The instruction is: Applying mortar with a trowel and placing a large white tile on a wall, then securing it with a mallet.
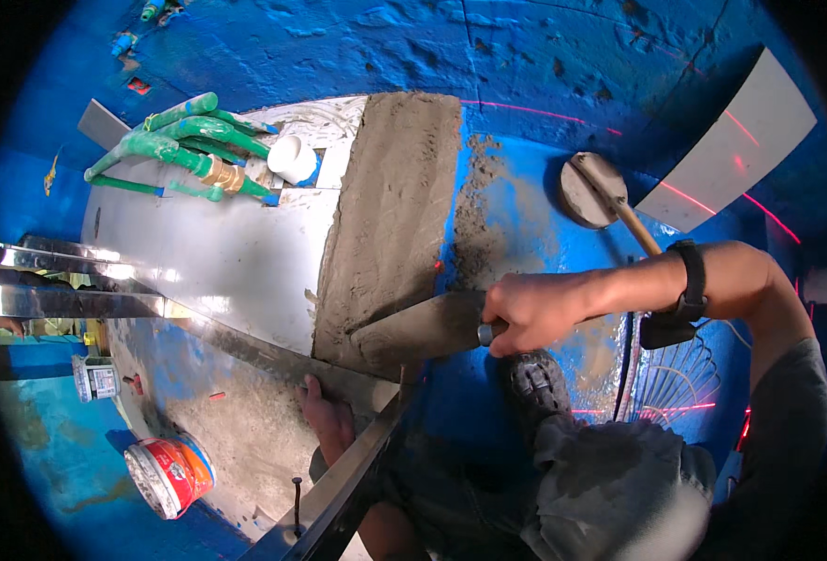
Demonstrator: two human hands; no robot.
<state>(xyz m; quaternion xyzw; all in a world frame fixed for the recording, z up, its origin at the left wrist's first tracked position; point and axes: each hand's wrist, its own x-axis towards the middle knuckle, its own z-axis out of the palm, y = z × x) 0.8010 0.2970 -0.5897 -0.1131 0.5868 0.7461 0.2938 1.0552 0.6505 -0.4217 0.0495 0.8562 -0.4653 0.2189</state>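
Note:
My right hand [535,313] is closed round the handle of a trowel [423,327]. Its flat, mortar-smeared blade points left and lies on the near end of a band of wet grey mortar [390,206]. That band runs away from me, beside white tiles [217,248] on its left. Along the near edge of tiles and mortar runs a long metal bar [273,355]. My left hand [327,416] grips the bar's near edge; some of its fingers are hidden beneath.
Green pipes [175,145] and a white pipe end [292,159] rise through the tiles. A round-headed mallet [591,190] and a loose white tile [732,140] stand right. Another metal bar [329,496] slants at lower left, near a red-and-white bucket [166,472]. Red laser lines cross the blue walls.

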